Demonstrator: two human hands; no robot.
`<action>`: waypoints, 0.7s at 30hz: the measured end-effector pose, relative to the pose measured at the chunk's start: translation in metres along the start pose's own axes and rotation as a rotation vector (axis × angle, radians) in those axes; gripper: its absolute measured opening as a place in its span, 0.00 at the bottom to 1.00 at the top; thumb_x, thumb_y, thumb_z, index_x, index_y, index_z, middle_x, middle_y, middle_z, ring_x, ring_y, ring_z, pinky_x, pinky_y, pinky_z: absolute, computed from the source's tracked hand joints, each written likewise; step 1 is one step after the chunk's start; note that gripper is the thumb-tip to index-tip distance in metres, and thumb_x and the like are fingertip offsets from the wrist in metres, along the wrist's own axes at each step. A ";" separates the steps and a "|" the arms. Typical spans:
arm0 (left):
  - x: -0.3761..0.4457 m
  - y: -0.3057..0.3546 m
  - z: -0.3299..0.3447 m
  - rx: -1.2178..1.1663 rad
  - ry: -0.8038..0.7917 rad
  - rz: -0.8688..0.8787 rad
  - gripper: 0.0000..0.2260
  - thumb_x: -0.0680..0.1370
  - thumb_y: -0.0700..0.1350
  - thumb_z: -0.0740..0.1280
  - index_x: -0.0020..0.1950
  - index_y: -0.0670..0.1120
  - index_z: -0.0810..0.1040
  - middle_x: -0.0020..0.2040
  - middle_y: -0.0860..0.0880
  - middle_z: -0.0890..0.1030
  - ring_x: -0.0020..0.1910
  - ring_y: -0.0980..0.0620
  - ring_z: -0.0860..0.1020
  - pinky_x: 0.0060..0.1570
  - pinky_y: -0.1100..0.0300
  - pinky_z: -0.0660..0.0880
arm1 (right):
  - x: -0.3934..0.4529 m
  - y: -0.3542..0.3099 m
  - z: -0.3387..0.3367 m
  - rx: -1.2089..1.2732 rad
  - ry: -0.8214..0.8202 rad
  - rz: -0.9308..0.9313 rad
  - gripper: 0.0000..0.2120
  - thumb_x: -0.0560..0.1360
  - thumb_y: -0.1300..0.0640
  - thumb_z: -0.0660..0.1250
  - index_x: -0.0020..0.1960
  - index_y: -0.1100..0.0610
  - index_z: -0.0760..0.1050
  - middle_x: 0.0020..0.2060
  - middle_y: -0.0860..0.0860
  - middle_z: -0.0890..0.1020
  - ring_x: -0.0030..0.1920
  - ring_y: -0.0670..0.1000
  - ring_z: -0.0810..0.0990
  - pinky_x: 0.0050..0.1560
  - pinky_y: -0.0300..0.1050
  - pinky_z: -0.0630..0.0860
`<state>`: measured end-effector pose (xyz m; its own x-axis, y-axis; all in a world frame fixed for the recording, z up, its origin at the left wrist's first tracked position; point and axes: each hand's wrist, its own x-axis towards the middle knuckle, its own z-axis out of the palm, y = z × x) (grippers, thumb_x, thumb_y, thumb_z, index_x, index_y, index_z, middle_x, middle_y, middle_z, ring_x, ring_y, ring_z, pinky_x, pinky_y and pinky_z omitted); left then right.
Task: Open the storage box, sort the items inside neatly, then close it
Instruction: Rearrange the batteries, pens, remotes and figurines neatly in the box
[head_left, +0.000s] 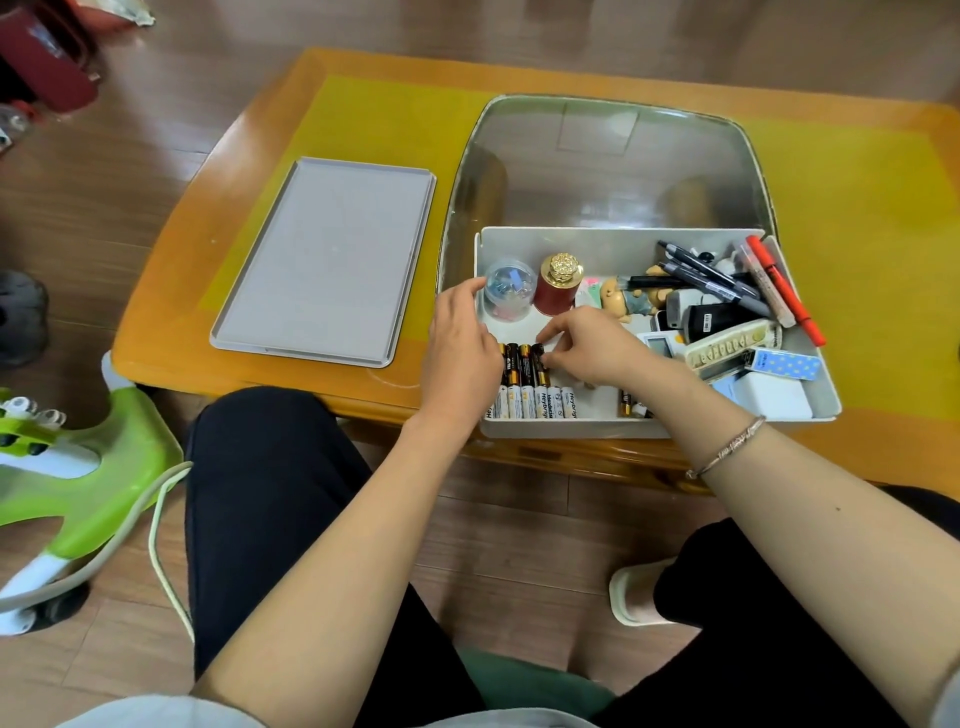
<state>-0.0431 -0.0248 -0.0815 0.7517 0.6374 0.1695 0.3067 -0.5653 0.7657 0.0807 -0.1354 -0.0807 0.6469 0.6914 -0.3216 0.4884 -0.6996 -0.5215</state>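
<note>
Far left of both hands, a grey lid lies flat on the yellow mat of the wooden table, well apart from the box. The white storage box stands open at the table's near edge, directly under the hands.

The left hand reaches in at the box's left wall, fingers loosely extended and resting against the left end of a row of batteries; I cannot tell whether it grasps anything. Just beyond its fingertips stands a clear round container of clips, with a red jar with a gold cap beside it.

The right hand is close to the left, nearly touching it, with fingertips curled and pinching the top of the rightmost black-and-gold battery. A bracelet circles its wrist.

Right of the right hand lies an unsorted heap: a small figurine, black pens, an orange marker, a remote control, a blue dotted item and a white block.
</note>
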 end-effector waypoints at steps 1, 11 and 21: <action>0.000 0.000 0.000 -0.001 0.000 -0.002 0.20 0.79 0.34 0.60 0.70 0.47 0.66 0.68 0.48 0.67 0.64 0.53 0.70 0.54 0.68 0.68 | 0.000 0.000 0.000 0.007 -0.005 0.006 0.13 0.74 0.59 0.69 0.59 0.58 0.77 0.41 0.51 0.83 0.26 0.39 0.75 0.27 0.28 0.69; -0.001 0.003 -0.002 -0.014 -0.011 -0.009 0.20 0.79 0.35 0.60 0.70 0.46 0.66 0.68 0.48 0.67 0.65 0.52 0.70 0.55 0.67 0.69 | -0.006 -0.003 -0.005 0.009 -0.116 0.119 0.20 0.72 0.64 0.68 0.63 0.54 0.73 0.34 0.52 0.84 0.28 0.47 0.80 0.31 0.45 0.79; -0.001 0.002 -0.002 -0.023 -0.014 -0.009 0.20 0.79 0.34 0.60 0.69 0.47 0.66 0.68 0.48 0.68 0.64 0.52 0.71 0.56 0.63 0.73 | -0.013 -0.005 -0.006 -0.002 -0.073 0.007 0.21 0.72 0.66 0.67 0.65 0.59 0.73 0.38 0.49 0.83 0.40 0.46 0.79 0.47 0.40 0.75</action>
<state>-0.0449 -0.0256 -0.0786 0.7567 0.6354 0.1540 0.3001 -0.5469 0.7816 0.0736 -0.1419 -0.0695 0.6057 0.6977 -0.3824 0.4851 -0.7048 -0.5176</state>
